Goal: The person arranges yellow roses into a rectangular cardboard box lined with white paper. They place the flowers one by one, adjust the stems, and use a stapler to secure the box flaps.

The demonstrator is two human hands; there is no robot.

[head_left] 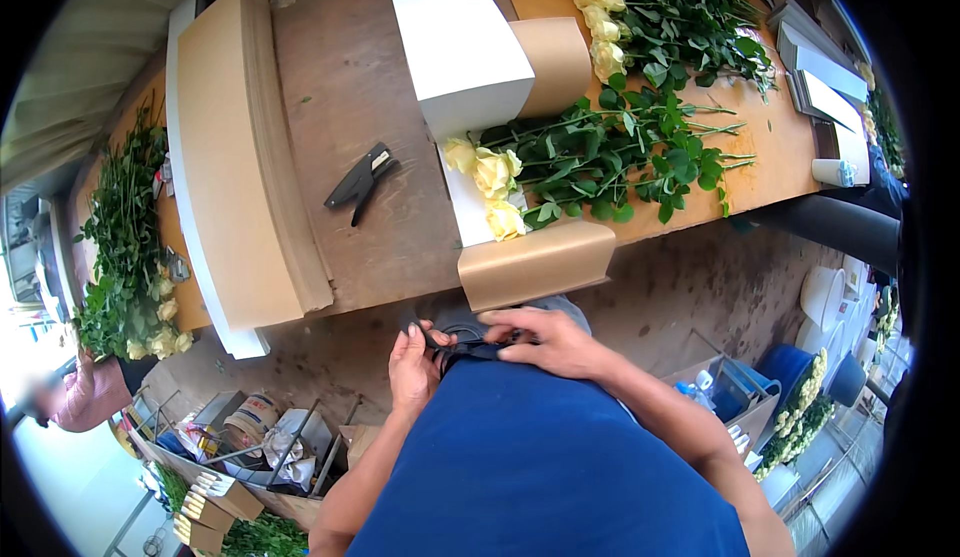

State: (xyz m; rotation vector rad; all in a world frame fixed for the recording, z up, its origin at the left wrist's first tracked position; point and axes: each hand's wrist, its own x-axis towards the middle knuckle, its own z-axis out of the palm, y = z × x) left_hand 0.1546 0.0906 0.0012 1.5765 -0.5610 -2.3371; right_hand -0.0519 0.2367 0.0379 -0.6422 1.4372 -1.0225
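At my waist, my left hand [417, 368] pinches the end of a black strap-like item [469, 347], perhaps a belt. Fingers bent and slightly blurred, my right hand [544, 341] rests over the other side of it; whether it grips the item is hidden. Before me on the table, cream-yellow roses [495, 174] lie with their heads on a white sheet. A brown cardboard flap [537, 263] folds over the table's front edge beside them. Left of the roses lies a black plier stapler [363, 182].
A stack of brown cardboard sheets [240, 159] stands at left on the wooden table [337, 257]. More roses [667, 24] lie at the far right. White and brown sheets [465, 39] stand behind the near roses. A person in pink [94, 395] is at far left. Crates and buckets lie behind me.
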